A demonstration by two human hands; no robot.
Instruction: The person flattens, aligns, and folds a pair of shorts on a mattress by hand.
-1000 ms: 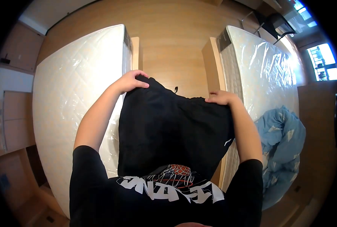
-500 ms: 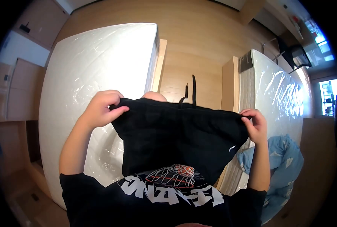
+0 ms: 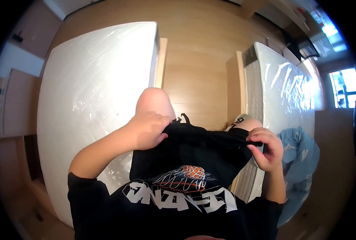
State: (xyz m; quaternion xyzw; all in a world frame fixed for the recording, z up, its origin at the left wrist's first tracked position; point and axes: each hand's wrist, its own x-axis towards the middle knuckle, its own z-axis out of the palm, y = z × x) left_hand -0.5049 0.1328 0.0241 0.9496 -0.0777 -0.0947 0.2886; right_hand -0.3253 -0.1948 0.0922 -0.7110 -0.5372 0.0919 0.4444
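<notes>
Black drawstring pants (image 3: pixel 202 142) hang in front of my lap, their leg length hidden behind my black printed T-shirt (image 3: pixel 178 200). My left hand (image 3: pixel 152 130) is closed on one end of the waistband, beside my bare knee (image 3: pixel 154 100). The other end of the waistband is pinched between the thumb and fingers of my right hand (image 3: pixel 268 148), close to my other knee (image 3: pixel 246 124). A black drawstring loop (image 3: pixel 185 118) sticks up from the waistband near my left hand.
A plastic-wrapped white mattress (image 3: pixel 98 80) lies on the left and another wrapped mattress (image 3: pixel 284 86) on the right, each by a wooden bed frame edge. Wooden floor (image 3: pixel 198 60) runs between them. A blue patterned cloth (image 3: pixel 300 160) is bunched beside my right arm.
My left hand has moved right and down, bringing the waistband ends closer together and bunching the pants. My right hand is slightly lower. Both knees now show more, the left one raised.
</notes>
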